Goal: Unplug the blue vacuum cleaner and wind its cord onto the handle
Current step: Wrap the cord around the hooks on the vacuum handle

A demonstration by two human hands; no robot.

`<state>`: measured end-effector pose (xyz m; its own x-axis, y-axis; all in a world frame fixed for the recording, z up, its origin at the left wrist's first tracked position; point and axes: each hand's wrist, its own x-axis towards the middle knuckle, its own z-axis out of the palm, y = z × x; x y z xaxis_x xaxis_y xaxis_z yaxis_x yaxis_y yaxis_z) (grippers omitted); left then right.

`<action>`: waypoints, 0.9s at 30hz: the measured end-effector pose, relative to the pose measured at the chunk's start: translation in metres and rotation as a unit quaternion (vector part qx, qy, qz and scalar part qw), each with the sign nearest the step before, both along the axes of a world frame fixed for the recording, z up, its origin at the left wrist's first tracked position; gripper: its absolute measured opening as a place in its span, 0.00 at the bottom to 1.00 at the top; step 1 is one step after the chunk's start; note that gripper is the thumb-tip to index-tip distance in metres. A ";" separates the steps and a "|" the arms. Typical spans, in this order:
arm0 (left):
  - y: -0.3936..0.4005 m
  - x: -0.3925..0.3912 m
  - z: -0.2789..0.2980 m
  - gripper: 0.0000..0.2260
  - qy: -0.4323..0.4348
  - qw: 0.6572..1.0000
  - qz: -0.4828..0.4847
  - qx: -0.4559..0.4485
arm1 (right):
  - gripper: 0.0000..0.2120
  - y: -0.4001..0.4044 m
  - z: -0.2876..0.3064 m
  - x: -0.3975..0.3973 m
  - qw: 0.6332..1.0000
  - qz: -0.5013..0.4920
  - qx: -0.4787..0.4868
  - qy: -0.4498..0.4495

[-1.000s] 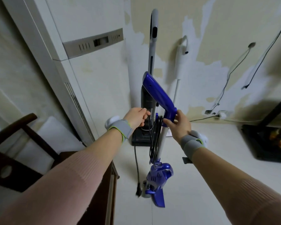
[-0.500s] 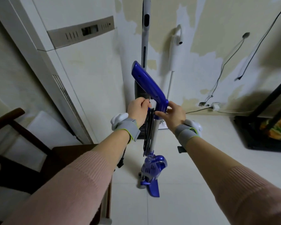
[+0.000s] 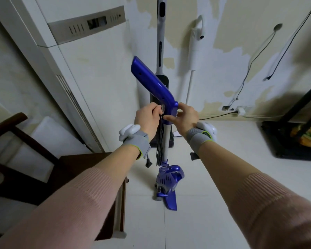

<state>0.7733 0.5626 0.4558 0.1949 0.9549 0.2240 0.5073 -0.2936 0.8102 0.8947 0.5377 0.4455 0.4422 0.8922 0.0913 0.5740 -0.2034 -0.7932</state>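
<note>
The blue vacuum cleaner (image 3: 168, 184) stands upright on the white floor in front of me, its blue handle (image 3: 151, 83) slanting up to the left. Black cord (image 3: 159, 146) hangs in several loops along the white shaft, and the plug (image 3: 148, 162) dangles free below my left wrist. My left hand (image 3: 148, 116) pinches the cord at the top of the loops, just under the handle. My right hand (image 3: 185, 117) grips the base of the handle from the right, its thumb pressing on the shaft.
A tall white air conditioner (image 3: 90, 72) stands at the left. A grey stick vacuum (image 3: 161, 44) and a white one (image 3: 194, 51) lean on the peeling wall behind. A dark wooden chair (image 3: 34, 159) is at lower left, a black stand (image 3: 294, 137) at right, a power strip (image 3: 241, 110) by the wall.
The plug has risen from near the floor to just under my left wrist as the cord was gathered up. Both hands have closed in on the handle's base.
</note>
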 end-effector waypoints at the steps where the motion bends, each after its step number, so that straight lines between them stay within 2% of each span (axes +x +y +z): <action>1: -0.003 -0.004 -0.004 0.11 -0.007 1.000 -0.003 -0.001 | 0.19 -0.001 0.001 -0.001 1.000 0.002 0.000 -0.001; 5: -0.023 -0.020 -0.031 0.11 0.004 0.999 -0.029 -0.020 | 0.19 -0.006 0.004 -0.002 1.000 0.012 0.003 0.001; 9: -0.031 -0.025 -0.040 0.11 0.007 0.999 0.041 -0.021 | 0.19 -0.009 0.002 -0.006 1.000 0.016 -0.001 0.008; 14: -0.052 -0.028 -0.038 0.14 -0.041 0.990 0.087 -0.101 | 0.18 -0.022 0.018 -0.012 0.996 0.042 -0.073 -0.035; 16: -0.050 -0.033 -0.029 0.16 -0.033 0.985 0.081 -0.151 | 0.17 -0.034 0.028 -0.015 0.993 0.039 -0.102 -0.045; 19: -0.047 -0.030 -0.012 0.13 -0.020 0.973 0.044 -0.224 | 0.15 -0.050 0.043 -0.016 0.988 0.022 -0.132 -0.074; 23: -0.055 -0.014 -0.014 0.13 0.006 0.973 0.023 -0.231 | 0.18 -0.058 0.045 -0.012 0.984 -0.017 -0.162 -0.077; 27: -0.056 -0.001 -0.020 0.10 -0.016 0.964 0.018 -0.264 | 0.12 -0.057 0.048 0.004 0.979 -0.012 -0.186 -0.086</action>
